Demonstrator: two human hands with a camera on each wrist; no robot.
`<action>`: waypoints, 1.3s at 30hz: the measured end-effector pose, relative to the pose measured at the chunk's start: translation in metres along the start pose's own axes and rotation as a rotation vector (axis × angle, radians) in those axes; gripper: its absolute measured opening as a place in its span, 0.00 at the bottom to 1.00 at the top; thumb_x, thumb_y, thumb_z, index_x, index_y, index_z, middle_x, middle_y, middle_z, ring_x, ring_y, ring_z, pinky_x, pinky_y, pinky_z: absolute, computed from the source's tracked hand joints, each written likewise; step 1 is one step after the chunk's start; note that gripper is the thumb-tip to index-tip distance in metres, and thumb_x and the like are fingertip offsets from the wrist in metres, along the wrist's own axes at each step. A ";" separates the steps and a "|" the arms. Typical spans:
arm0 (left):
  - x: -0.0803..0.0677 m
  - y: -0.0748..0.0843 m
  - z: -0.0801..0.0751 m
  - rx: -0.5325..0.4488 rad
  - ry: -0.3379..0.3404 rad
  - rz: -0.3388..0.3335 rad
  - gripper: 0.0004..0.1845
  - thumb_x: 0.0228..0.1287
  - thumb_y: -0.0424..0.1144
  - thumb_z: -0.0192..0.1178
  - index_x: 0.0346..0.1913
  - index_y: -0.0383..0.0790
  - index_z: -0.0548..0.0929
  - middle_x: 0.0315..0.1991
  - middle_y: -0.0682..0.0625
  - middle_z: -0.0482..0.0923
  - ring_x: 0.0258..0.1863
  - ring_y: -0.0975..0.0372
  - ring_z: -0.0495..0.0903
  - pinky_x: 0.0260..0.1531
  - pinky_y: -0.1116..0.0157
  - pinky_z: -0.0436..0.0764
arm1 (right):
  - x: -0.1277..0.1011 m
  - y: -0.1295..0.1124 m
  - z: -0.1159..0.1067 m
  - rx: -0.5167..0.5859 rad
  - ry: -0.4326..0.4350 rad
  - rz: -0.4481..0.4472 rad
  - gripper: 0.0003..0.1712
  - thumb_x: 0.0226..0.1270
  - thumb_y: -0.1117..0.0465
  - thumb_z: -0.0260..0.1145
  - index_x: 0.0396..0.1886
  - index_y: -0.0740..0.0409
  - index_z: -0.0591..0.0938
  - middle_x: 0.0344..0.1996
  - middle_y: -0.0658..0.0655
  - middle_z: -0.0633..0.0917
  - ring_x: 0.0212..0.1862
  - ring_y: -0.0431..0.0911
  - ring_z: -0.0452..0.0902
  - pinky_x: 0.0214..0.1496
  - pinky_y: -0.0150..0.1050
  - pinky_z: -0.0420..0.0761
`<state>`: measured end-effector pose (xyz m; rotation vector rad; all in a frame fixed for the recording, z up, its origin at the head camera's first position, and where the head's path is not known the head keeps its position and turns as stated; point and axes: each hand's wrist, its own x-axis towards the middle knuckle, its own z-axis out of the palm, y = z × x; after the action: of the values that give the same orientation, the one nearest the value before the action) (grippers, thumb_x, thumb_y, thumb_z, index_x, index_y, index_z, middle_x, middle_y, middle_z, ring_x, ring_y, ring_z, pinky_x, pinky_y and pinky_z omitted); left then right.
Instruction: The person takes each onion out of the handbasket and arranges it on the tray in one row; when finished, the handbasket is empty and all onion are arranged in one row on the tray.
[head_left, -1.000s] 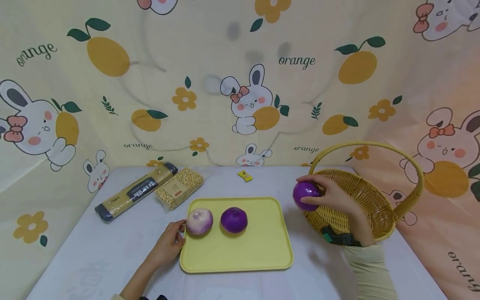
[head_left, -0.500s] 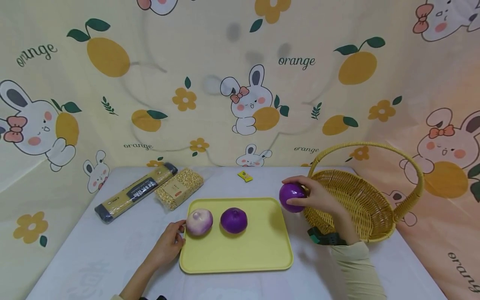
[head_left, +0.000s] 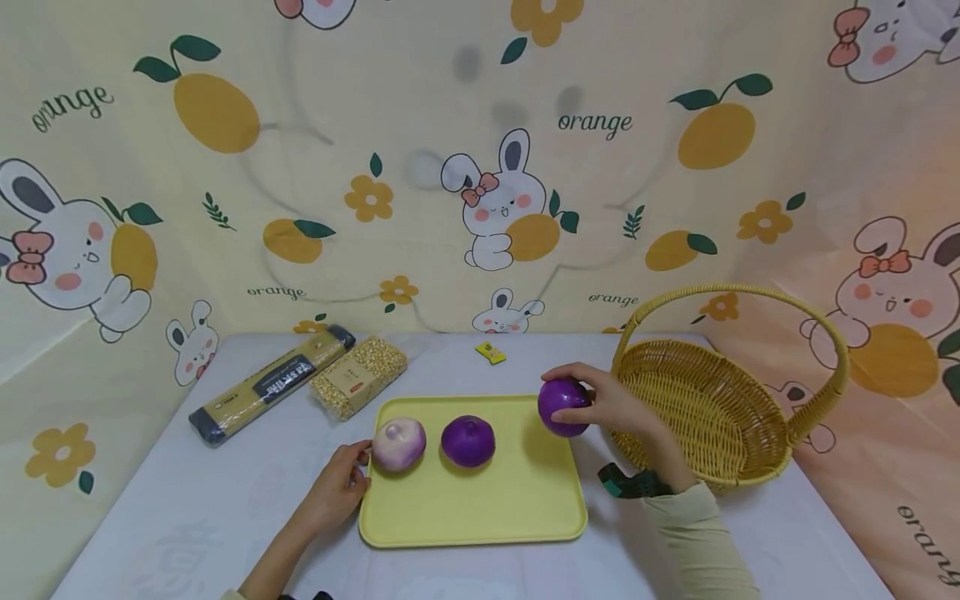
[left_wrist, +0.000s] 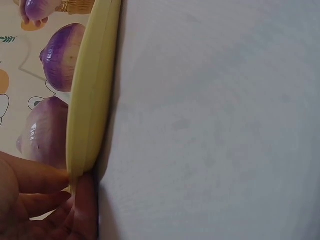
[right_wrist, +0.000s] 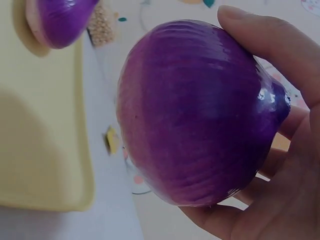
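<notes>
My right hand (head_left: 611, 406) holds a dark purple onion (head_left: 561, 407) above the right side of the yellow tray (head_left: 480, 517). In the right wrist view the thumb and fingers curl round this glossy onion (right_wrist: 195, 115). On the tray sit a pale purple-and-white onion (head_left: 399, 444) at the left and a second dark purple onion (head_left: 468, 442) near the middle. My left hand (head_left: 335, 490) pinches the tray's left rim beside the pale onion. The left wrist view has thumb and fingers of the left hand (left_wrist: 45, 200) gripping the tray's edge (left_wrist: 92, 100).
A wicker basket (head_left: 705, 417) with a tall handle stands at the right, close to my right forearm. Behind the tray lie a long noodle-like packet (head_left: 273, 383), a bag of pale yellow kernels (head_left: 360, 377) and a small yellow sachet (head_left: 491, 352). A patterned cloth (head_left: 420, 108) hangs behind.
My right hand has carried the onion leftward from beside the basket to over the tray's right edge, slightly lower now. The left hand and tray have stayed in place.
</notes>
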<state>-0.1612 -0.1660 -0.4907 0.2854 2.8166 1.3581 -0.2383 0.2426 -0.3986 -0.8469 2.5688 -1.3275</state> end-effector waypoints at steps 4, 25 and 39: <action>0.000 -0.001 0.000 0.012 0.007 0.015 0.26 0.52 0.20 0.56 0.58 0.26 0.70 0.39 0.45 0.70 0.36 0.60 0.68 0.36 0.68 0.70 | 0.002 0.003 0.007 -0.034 -0.021 -0.013 0.30 0.52 0.63 0.72 0.56 0.57 0.74 0.54 0.59 0.75 0.53 0.55 0.72 0.48 0.48 0.77; 0.000 -0.002 0.000 0.018 0.017 0.026 0.26 0.52 0.20 0.56 0.58 0.25 0.70 0.39 0.46 0.70 0.35 0.60 0.68 0.37 0.68 0.70 | 0.011 0.015 0.031 -0.073 -0.105 -0.065 0.31 0.52 0.54 0.73 0.55 0.58 0.75 0.53 0.57 0.77 0.52 0.53 0.74 0.47 0.40 0.77; 0.000 -0.003 0.001 0.023 0.020 0.030 0.27 0.51 0.20 0.56 0.58 0.25 0.70 0.39 0.46 0.70 0.36 0.60 0.68 0.37 0.67 0.70 | 0.010 0.035 0.045 -0.068 -0.115 -0.037 0.31 0.50 0.52 0.73 0.53 0.58 0.77 0.52 0.56 0.78 0.52 0.52 0.73 0.48 0.41 0.76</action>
<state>-0.1618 -0.1668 -0.4936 0.3176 2.8579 1.3427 -0.2451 0.2209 -0.4517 -0.9575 2.5339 -1.1711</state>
